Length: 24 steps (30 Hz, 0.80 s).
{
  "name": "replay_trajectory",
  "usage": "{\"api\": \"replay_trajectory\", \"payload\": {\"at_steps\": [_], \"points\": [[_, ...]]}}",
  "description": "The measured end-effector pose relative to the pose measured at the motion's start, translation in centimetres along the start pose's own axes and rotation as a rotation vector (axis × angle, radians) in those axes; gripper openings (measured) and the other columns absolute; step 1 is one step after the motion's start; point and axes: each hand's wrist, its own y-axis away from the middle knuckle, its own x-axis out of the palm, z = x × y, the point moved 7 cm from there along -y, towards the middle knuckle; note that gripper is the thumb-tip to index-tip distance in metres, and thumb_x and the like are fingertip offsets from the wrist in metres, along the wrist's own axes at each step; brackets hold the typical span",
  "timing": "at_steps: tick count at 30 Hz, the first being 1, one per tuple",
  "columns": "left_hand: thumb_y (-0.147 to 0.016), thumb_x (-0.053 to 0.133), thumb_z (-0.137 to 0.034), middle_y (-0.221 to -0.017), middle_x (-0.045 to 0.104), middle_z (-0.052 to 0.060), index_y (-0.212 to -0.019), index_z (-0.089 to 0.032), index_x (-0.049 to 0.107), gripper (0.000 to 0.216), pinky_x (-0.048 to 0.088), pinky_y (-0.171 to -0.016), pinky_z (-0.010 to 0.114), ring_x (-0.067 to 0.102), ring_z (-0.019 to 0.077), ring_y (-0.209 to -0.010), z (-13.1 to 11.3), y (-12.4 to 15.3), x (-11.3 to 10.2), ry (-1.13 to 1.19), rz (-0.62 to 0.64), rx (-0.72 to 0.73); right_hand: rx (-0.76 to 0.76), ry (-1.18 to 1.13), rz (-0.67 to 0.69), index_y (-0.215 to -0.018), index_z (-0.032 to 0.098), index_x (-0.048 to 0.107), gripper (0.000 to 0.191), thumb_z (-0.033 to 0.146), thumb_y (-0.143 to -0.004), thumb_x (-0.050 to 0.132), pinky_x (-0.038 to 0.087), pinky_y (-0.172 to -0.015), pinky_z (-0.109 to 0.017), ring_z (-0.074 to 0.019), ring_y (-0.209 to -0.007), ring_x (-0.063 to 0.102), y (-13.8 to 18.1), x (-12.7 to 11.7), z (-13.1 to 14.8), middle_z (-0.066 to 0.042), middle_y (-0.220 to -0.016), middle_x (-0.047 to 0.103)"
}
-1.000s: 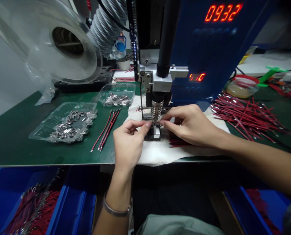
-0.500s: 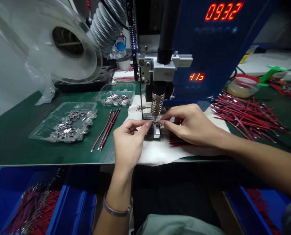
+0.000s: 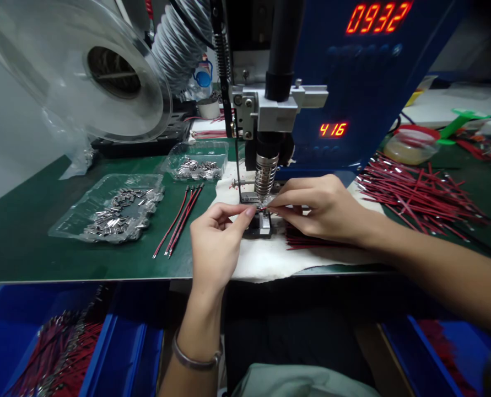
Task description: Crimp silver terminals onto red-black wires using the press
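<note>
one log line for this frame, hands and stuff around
left hand: pinching at fixture | right hand: pinching wire there | press tip: above fixture | loose wires: right

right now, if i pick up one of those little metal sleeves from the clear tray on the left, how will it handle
The metal sleeves look tiny, so each is probably very light and fiddly to pinch. They seem cylindrical and shiny, so likely slippery and apt to roll on the green mat. The thin clear tray would probably flex or slide if pushed.
</note>
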Motion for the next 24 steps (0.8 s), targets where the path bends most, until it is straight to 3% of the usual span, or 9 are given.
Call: {"api": "replay_trajectory", "payload": {"at_steps": [14, 24], "points": [[-0.068, 0.076, -0.037, -0.070, 0.067, 0.005, -0.076, -0.014, 0.073, 0.024, 0.040, -0.052, 0.021, 0.057, 0.0135, -0.061, -0.43, 0.13, -0.13, -0.091, -0.031, 0.006, -0.067, -0.028, 0.057, -0.093, 0.016, 0.068, 0.016, 0.017, -0.087, 0.053, 0.042, -0.059, -0.023, -0.0124, -0.066, 0.058, 0.03, 0.12, 0.19, -0.005, -0.080, 0.065], [-0.069, 0.074, -0.036, -0.070, 0.067, 0.004, -0.077, -0.015, 0.074, 0.023, 0.037, -0.050, 0.021, 0.054, 0.0127, -0.059, -0.69, 0.37, -0.17, -0.151, -0.023, 0.012, -0.006, -0.094, 0.064, -0.091, 0.015, 0.069, 0.015, 0.018, -0.086, 0.056, 0.042, -0.061, -0.024, -0.0128, -0.067, 0.057, -0.11, 0.25, -0.13, -0.006, -0.079, 0.065]]}}
